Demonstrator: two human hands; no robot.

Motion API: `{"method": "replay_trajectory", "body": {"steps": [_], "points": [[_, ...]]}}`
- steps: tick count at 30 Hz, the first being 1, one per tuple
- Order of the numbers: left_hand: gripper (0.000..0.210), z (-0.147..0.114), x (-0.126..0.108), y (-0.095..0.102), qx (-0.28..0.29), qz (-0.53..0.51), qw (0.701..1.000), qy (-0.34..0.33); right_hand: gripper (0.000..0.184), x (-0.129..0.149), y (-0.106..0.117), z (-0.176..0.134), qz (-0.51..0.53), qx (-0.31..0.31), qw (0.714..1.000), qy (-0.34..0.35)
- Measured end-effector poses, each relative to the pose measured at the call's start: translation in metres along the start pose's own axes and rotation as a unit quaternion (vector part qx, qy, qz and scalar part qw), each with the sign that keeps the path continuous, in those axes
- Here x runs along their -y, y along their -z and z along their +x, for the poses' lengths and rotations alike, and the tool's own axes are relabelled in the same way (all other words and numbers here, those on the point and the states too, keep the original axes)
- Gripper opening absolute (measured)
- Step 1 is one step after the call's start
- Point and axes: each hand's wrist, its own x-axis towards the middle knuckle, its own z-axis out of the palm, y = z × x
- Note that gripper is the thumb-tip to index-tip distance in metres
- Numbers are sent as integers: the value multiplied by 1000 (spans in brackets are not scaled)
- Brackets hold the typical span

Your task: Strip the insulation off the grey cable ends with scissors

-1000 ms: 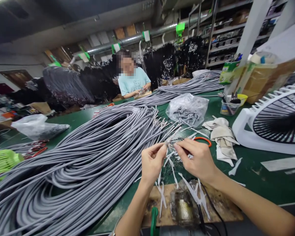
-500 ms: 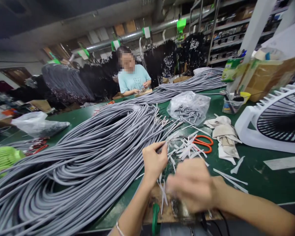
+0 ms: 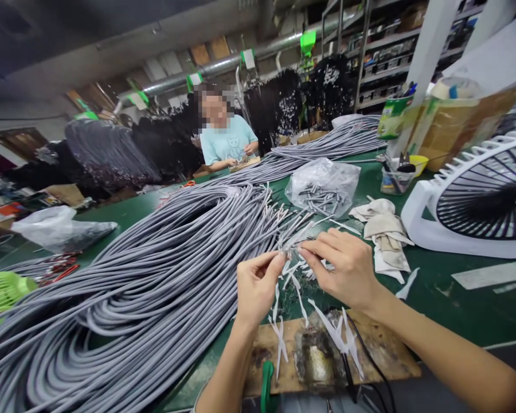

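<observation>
Long grey cables [image 3: 167, 269] lie in a large coiled bundle on the left, their stripped ends by my hands. With thumb and forefinger, my left hand [image 3: 258, 284] pinches the end of one grey cable; most of it is hidden by the fingers. My right hand [image 3: 346, 267] faces it from the right, fingertips closed close to that cable's tip, on something too fine to make out. White strips [image 3: 298, 292] and loose fine threads are strewn beneath both hands. Nearer me is a stained wooden board [image 3: 380, 347] carrying a small block with a brassy top [image 3: 318, 364].
A white fan [image 3: 421, 223] stands at right, beside crumpled cloth gloves [image 3: 384, 229]. Behind my hands is a clear bag of short grey pieces [image 3: 322, 186]. A green handle [image 3: 267, 385] lies at the board's left edge. Across the table sits a co-worker [image 3: 227, 140].
My right hand has moved up and away from over the board to meet my left hand at the cable end. It now covers the orange-handled scissors. The view has shifted slightly.
</observation>
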Motion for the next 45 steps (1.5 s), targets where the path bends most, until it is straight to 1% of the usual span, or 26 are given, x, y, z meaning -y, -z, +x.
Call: {"method": "replay_trajectory", "body": {"steps": [3, 6, 8, 10, 12, 13, 15, 17, 18, 19, 20, 22, 23, 25, 26, 28, 31, 33, 35, 38, 40, 42, 43, 45], "points": [[21, -2, -3, 0, 3, 72, 996, -58, 17, 1, 1, -1, -19, 10, 1000, 18], [16, -2, -6, 1, 5, 154, 979, -136, 18, 0, 2, -1, -10, 32, 999, 19], [15, -2, -7, 2, 4, 194, 965, -176, 20, 1, 1, -1, 38, 44, 998, -10], [15, -2, -6, 3, 0, 220, 955, -201, 24, 3, 0, -1, 106, 60, 991, -59], [16, -3, -5, 3, -5, 239, 945, -225, 27, 4, -3, -1, 176, 83, 974, -118], [17, -3, -4, 3, -11, 248, 938, -241, 28, 4, -4, 0, 215, 99, 960, -148], [20, -4, -3, 2, -24, 264, 923, -278, 29, 4, -8, 0, 303, 126, 924, -195], [22, -5, -2, 1, -36, 273, 912, -304, 31, 4, -10, 0, 373, 135, 892, -218], [22, -5, -2, 0, -41, 275, 910, -309, 31, 5, -11, -1, 385, 130, 887, -220], [21, -5, -3, 0, -43, 276, 909, -308, 31, 6, -12, -2, 374, 116, 894, -215], [20, -6, -3, -1, -44, 277, 911, -302, 31, 7, -12, -3, 344, 95, 912, -202], [18, -6, -3, -3, -45, 278, 917, -281, 26, 8, -12, -7, 255, 41, 955, -143], [18, -6, -3, -4, -45, 278, 921, -269, 23, 9, -12, -8, 212, 14, 972, -105], [17, -6, -3, -4, -46, 275, 928, -247, 20, 10, -13, -10, 157, -19, 986, -44], [16, -6, -2, -4, -49, 274, 929, -243, 20, 10, -13, -10, 148, -18, 988, -35], [16, -5, -1, -2, -64, 269, 928, -251, 23, 11, -14, -9, 158, 17, 985, -64], [17, -4, 1, -1, -83, 260, 921, -279, 30, 11, -15, -5, 223, 99, 958, -150], [17, -4, 2, -2, -78, 258, 920, -285, 33, 10, -15, -3, 251, 116, 945, -174], [16, -6, 1, -4, -64, 256, 926, -271, 30, 9, -14, -4, 233, 94, 955, -156], [15, -8, 0, -8, -56, 246, 938, -237, 21, 8, -14, -8, 169, 29, 983, -69], [17, -7, 1, -9, -61, 250, 938, -231, 15, 10, -13, -11, 149, 0, 989, -19], [17, -2, 5, -5, -73, 274, 933, -221, 13, 19, -10, -13, 166, 3, 986, 27], [16, 2, 8, -2, -86, 291, 930, -209, 14, 25, -8, -14, 188, 16, 980, 63], [13, 11, 15, 5, -122, 313, 926, -172, 16, 36, -2, -15, 246, 47, 957, 149]]}}
